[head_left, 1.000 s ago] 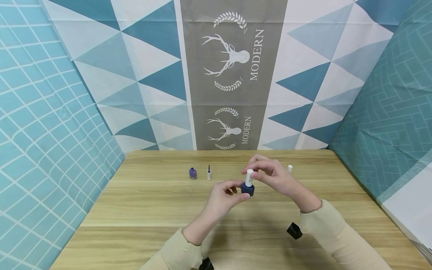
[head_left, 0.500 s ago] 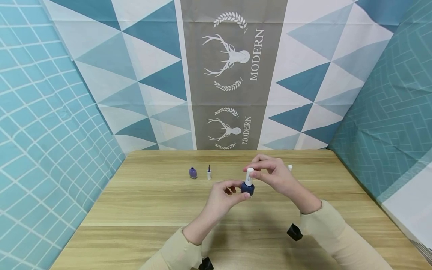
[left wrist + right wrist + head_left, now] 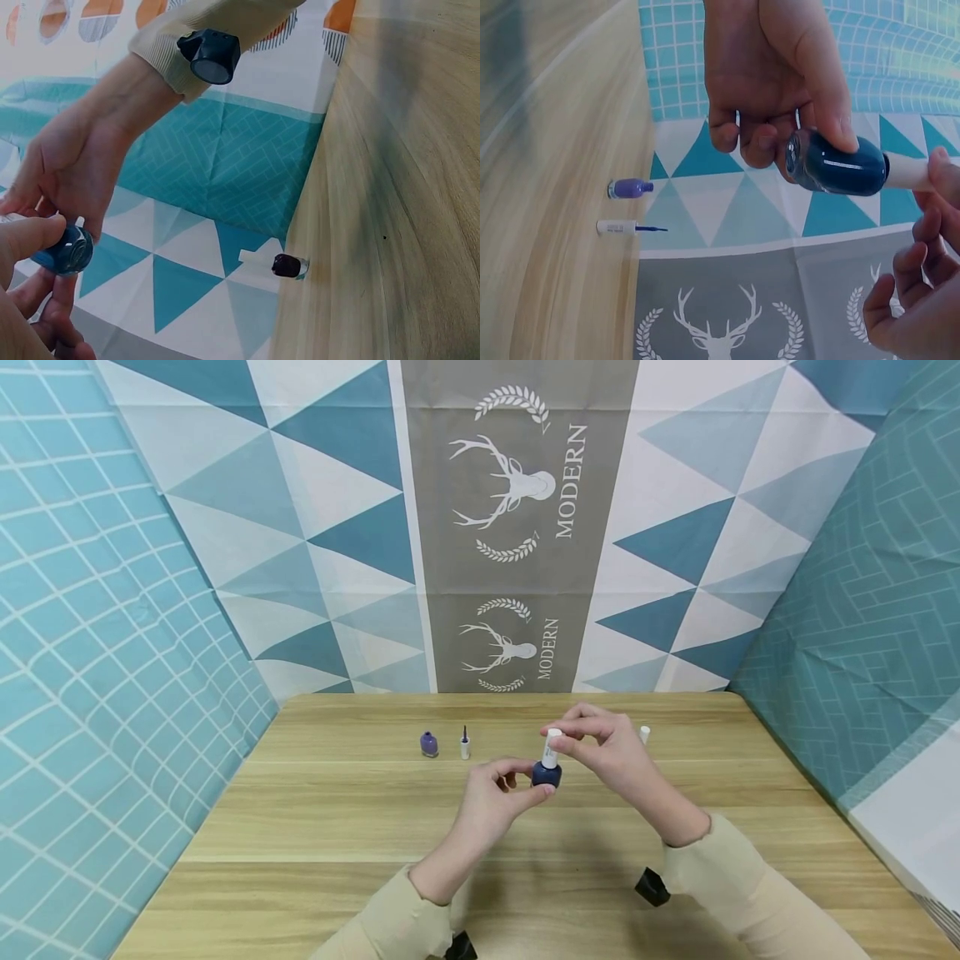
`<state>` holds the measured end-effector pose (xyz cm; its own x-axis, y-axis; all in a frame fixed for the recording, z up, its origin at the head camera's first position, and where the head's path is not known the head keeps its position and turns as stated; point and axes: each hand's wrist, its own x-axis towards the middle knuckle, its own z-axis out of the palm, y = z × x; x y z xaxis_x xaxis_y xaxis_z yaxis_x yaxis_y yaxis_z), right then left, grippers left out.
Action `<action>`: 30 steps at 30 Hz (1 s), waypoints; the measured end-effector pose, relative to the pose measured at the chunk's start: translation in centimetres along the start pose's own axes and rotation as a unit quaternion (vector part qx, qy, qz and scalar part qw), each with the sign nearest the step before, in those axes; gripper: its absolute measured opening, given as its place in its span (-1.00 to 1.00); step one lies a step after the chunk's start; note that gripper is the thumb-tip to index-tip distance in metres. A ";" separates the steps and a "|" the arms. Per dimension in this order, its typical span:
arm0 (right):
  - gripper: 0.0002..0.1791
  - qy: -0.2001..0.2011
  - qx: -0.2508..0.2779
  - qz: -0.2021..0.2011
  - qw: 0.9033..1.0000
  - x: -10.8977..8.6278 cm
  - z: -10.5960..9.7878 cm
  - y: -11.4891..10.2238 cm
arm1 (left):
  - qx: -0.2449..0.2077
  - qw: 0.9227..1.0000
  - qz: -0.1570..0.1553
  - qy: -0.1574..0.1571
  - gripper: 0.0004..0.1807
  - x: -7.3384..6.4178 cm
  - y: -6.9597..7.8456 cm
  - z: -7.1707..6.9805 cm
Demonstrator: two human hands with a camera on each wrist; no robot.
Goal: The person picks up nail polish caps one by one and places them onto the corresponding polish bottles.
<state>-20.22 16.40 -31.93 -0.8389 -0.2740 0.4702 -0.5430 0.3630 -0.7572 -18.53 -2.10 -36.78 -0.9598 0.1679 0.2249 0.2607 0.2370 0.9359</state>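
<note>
A dark blue nail polish bottle [image 3: 547, 775] with a white cap [image 3: 552, 749] is held above the table. My left hand [image 3: 495, 797] pinches the glass body between thumb and fingers; in the right wrist view the thumb lies along the bottle [image 3: 846, 165]. With thumb and fingertips, my right hand [image 3: 603, 747] grips the cap, which sits on the bottle's neck. An uncapped purple nail polish bottle [image 3: 428, 744] stands at the back of the table. Beside it, a white cap [image 3: 465, 748] stands with its brush pointing up.
Behind my right hand stands another bottle, its white cap [image 3: 644, 734] showing; the left wrist view shows its dark body [image 3: 287, 265]. Patterned cloth walls rise behind and beside the wooden table [image 3: 337, 827]. A white surface [image 3: 911, 810] lies at the right.
Both hands have shifted slightly up and left with the blue bottle between them. Their hold on bottle and cap stays the same. The purple bottle and brush cap have not moved.
</note>
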 end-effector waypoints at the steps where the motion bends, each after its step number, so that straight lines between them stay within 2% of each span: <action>1: -0.86 0.005 -0.007 0.000 1.000 0.0 0.1 -0.1 | -0.001 1.000 0.001 0.003 -0.75 0.0 0.0 0.0; 4: -0.86 0.009 -0.021 -0.003 1.000 -0.1 0.1 -0.1 | -0.002 1.000 0.006 0.006 -0.75 0.0 0.1 0.0; 7: -0.86 -0.008 -0.016 -0.009 1.000 -0.1 0.1 -0.1 | -0.002 1.000 0.014 -0.002 -0.75 -0.1 0.0 0.0; 13: -0.74 -0.085 0.026 -0.044 0.995 -0.2 -0.4 0.2 | -0.016 0.999 0.030 -0.030 -0.73 -0.1 -0.2 -0.2; 17: -0.66 -0.139 0.054 -0.073 0.986 -0.1 -0.8 0.4 | -0.014 0.998 0.043 -0.051 -0.72 0.0 -0.4 -0.4; 22: -0.70 -0.183 0.084 -0.092 0.975 0.0 -1.3 0.5 | 0.000 0.994 0.058 -0.091 -0.70 -0.1 -0.4 -0.6; 24: -0.73 -0.190 0.092 -0.100 0.972 0.1 -1.3 0.6 | -0.002 0.993 0.058 -0.103 -0.70 -0.2 -0.1 -0.6; 30: -0.77 -0.184 0.112 -0.108 0.970 0.1 -1.3 0.6 | -0.012 0.991 0.055 -0.118 -0.70 -1.1 2.5 -1.4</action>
<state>-20.65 17.74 -31.74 -0.6133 -0.6372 0.4667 -0.6489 0.0696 -0.7577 -16.98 -3.04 -34.32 -0.8739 0.4118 0.2584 0.3567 0.1819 0.9163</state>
